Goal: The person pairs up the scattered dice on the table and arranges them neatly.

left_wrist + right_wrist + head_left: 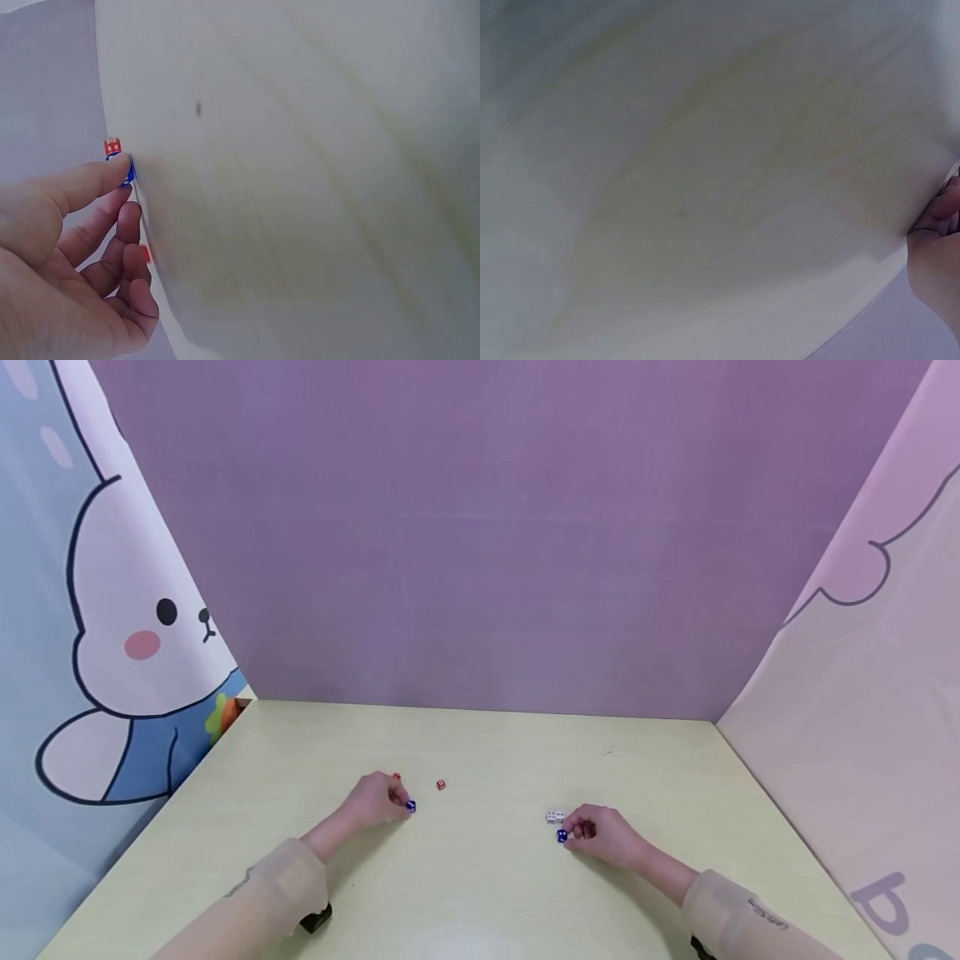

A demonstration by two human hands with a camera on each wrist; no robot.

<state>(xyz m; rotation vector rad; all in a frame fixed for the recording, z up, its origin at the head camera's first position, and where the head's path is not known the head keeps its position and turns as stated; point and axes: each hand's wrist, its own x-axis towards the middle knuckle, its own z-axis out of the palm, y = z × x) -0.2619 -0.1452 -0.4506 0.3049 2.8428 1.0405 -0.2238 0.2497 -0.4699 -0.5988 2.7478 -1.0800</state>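
Note:
In the head view my left hand (375, 802) pinches a blue die (411, 807) between thumb and fingertip. The left wrist view shows the same blue die (129, 177) at the tips, with the other fingers curled below. Just behind that hand lies a red die (397, 775), partly covered by it, and a second red die (441, 785) sits a little to the right. My right hand (606, 837) pinches another blue die (562, 836), right in front of two white dice (551, 817) standing side by side. In the right wrist view only part of this hand (933, 262) shows at the edge.
The pale wooden tabletop (450, 885) spreads under both hands. A purple panel (480, 543) rises along its back edge. Printed cloths hang at both sides, a rabbit cloth (127, 652) on the left and a pale one (862, 718) on the right.

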